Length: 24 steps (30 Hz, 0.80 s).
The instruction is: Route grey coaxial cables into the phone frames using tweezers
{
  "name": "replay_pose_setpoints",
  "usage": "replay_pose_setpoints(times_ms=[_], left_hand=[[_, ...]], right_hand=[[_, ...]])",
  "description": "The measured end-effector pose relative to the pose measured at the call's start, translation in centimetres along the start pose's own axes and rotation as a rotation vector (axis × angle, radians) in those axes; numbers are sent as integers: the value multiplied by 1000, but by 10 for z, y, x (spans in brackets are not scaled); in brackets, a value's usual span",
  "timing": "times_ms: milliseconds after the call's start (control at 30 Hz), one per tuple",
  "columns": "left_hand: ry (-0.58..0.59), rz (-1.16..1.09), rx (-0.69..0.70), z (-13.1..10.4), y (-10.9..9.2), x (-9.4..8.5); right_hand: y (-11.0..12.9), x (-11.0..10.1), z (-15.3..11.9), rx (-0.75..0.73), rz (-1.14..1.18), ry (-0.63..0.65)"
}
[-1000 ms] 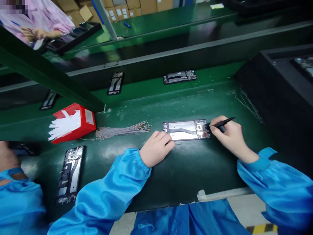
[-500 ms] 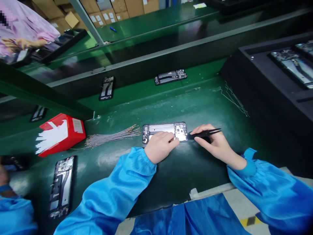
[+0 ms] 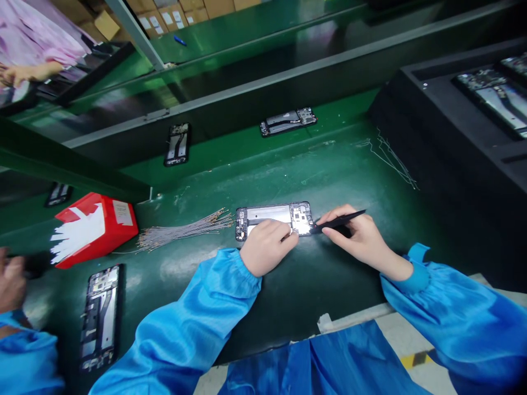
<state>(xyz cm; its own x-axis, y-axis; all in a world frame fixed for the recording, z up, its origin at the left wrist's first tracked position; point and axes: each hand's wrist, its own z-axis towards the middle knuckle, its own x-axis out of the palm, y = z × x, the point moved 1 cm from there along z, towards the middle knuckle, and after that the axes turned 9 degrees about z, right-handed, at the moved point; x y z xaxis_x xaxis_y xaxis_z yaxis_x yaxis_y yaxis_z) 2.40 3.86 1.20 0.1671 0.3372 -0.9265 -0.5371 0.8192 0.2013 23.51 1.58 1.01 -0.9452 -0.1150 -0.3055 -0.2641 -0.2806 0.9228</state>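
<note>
An opened phone (image 3: 269, 213) lies flat on the green table, its circuit board and metal inner plate showing. My left hand (image 3: 268, 247) rests over its near edge with curled fingers, holding it against the table; the fingertips are partly hidden. Black tweezers (image 3: 342, 220) are pinched in my right hand (image 3: 357, 236), their tip at the right end of the phone, by the circuit board. Whether the tip grips anything is too small to tell. Left of the phone lies a bundle of thin grey cables (image 3: 185, 229) with small metal ends.
A red box (image 3: 119, 216) with white strips stands left. Other opened phones (image 3: 101, 318) lie nearby and along the back. A black tray (image 3: 444, 126) with phones is at right, beside loose wires (image 3: 393, 162). Co-workers' hands (image 3: 12, 280) show at left.
The tweezers' arms, spread apart before, are now pressed together, and their tip has come to the phone's right end. My left hand stays on the phone. The whole view has shifted slightly.
</note>
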Motion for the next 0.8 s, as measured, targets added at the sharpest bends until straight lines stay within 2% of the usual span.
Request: replay_pose_setpoints(times_ms=[267, 633, 800], left_hand=[[16, -11, 3, 0, 0, -1], [11, -30, -22, 2, 1, -2], [47, -125, -70, 3, 1, -1]], right_hand=[[-3, 1, 0, -28, 0, 26], [5, 7, 0, -245, -100, 142], [4, 9, -2, -266, -124, 139]])
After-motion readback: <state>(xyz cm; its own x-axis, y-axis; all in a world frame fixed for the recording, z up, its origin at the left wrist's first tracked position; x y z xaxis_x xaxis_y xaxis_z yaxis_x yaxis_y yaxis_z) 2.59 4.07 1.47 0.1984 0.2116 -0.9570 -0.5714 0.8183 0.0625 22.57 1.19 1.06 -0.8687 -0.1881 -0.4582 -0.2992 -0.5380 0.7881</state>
